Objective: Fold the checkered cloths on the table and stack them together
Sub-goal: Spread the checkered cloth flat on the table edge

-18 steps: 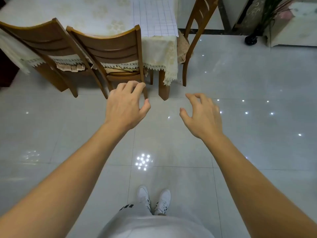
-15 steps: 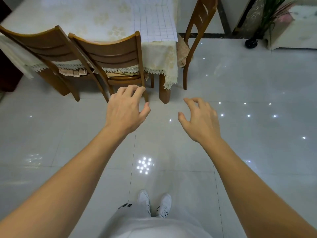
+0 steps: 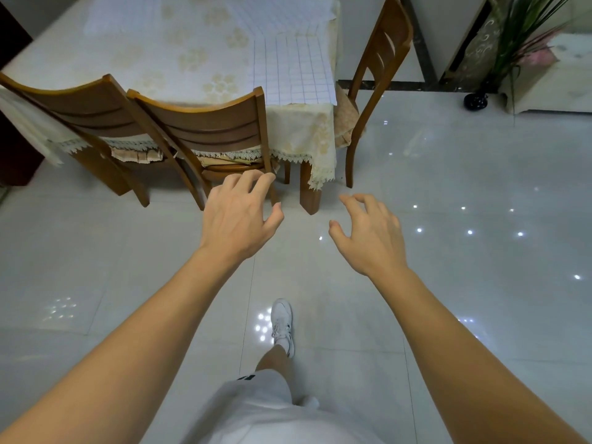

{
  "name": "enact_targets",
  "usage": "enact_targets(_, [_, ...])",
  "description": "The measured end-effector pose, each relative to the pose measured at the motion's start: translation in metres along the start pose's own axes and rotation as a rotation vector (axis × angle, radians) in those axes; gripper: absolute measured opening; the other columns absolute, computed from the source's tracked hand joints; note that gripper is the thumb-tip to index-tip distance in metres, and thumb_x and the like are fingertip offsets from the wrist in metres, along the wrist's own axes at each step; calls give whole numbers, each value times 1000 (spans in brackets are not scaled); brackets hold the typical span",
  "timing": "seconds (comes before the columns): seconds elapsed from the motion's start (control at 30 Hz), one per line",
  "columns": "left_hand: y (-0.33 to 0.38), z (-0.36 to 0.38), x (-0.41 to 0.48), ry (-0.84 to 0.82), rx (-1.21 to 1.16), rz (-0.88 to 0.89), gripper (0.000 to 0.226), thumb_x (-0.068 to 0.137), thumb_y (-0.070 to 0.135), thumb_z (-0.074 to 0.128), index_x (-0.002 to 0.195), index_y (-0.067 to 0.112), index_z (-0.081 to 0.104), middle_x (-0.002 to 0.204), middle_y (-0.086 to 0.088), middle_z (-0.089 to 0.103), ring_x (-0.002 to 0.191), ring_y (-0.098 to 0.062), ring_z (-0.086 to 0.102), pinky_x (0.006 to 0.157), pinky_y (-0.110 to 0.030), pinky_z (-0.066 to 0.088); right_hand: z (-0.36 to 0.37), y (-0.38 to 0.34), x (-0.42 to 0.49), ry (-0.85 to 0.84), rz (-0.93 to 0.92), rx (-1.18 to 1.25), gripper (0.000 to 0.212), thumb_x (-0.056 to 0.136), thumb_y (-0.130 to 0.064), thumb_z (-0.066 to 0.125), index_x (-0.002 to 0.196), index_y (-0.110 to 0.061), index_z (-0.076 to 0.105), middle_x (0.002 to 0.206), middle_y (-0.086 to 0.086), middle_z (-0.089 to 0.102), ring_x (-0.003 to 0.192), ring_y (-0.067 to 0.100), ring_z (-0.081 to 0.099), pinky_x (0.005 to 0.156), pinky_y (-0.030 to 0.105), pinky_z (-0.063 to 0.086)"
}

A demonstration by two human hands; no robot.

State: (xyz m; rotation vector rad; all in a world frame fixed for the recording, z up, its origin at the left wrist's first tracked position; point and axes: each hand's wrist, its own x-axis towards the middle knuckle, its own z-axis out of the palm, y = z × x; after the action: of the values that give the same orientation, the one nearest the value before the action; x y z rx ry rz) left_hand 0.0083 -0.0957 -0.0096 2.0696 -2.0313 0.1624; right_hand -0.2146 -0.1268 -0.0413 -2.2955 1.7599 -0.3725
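Both my hands are held out empty, fingers spread: left hand [image 3: 238,219], right hand [image 3: 371,233], short of the table [image 3: 198,59]. The checkered cloths [image 3: 290,70] lie flat on its near right corner. I should step close before reaching.

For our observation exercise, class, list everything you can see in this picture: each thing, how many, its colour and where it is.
Checkered cloths: three visible, white with thin blue lines; nearest at the table's near right corner, one behind it, one far left.
Dining table: one, cream floral tablecloth with lace edge, upper middle.
Wooden chairs: three, brown; two on the near side, one at the right end.
Potted plant: one, green, black vase, upper right.
White cabinet: one, far right.
Floor: glossy pale tiles.
White sneaker: one, stepping forward.
White shorts: bottom centre.
Left hand: open, empty.
Right hand: open, empty.
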Motion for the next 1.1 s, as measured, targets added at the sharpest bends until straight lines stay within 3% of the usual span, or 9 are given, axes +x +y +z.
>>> enact_targets(0.57, [-107, 59, 227, -44, -40, 16, 47, 91, 46, 48, 129, 20, 55, 129, -2, 59, 113, -27, 55, 82, -42, 49, 42, -39, 234, -18, 23, -17, 49, 94, -45, 54, 138, -24, 52, 137, 4, 54, 126, 25, 50, 103, 45, 42])
enact_targets(1.1, [-135, 114, 380, -93, -52, -16, 49, 90, 40, 56, 134, 20, 52, 134, -1, 57, 118, -26, 52, 87, -42, 48, 68, -10, 412, -42, -52, -4, 48, 93, -43, 54, 136, -20, 55, 135, 7, 58, 122, 27, 55, 99, 48, 49])
